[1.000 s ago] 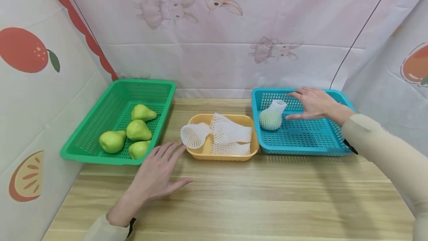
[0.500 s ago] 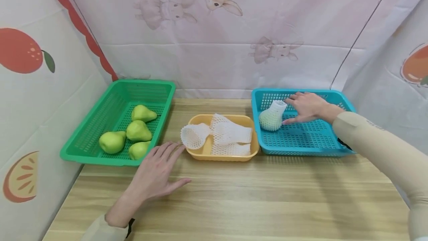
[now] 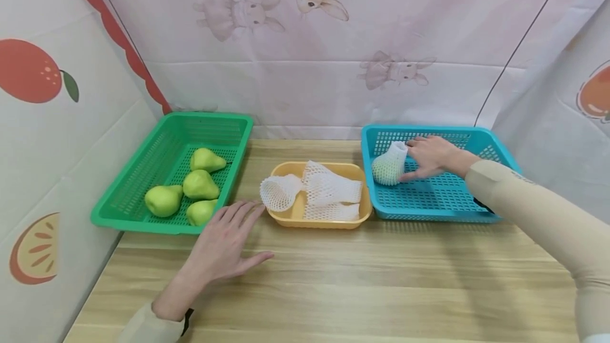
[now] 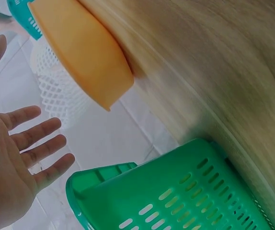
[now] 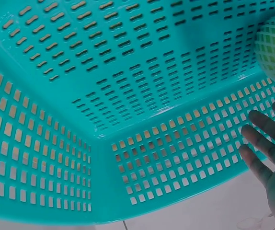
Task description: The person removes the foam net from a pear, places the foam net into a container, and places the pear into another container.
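A pear in a white foam net sleeve [image 3: 389, 165] leans in the blue basket [image 3: 443, 215], its netted neck pointing up. My right hand [image 3: 433, 155] reaches into that basket with fingertips and thumb right at the sleeve's right side. The right wrist view shows its fingers [image 5: 269, 132] spread and straight near the sleeve. Over the wood, between the green basket [image 3: 143, 225] and the yellow tray [image 3: 312, 224], my left hand [image 3: 221, 245] holds nothing. Its fingers are extended, fingertips near the tray's left end. In the left wrist view its palm [image 4: 5, 182] shows.
Several green pears [image 3: 200, 184] lie in the green basket at the left. Loose white foam net sleeves [image 3: 329, 187] lie in the yellow tray, one hanging over its left rim. Printed cloth walls [image 3: 305, 94] enclose the wooden table [image 3: 343, 285] at the back and sides.
My right hand has moved left and lower inside the blue basket, up against the netted pear. The left hand and the other things have stayed in place.
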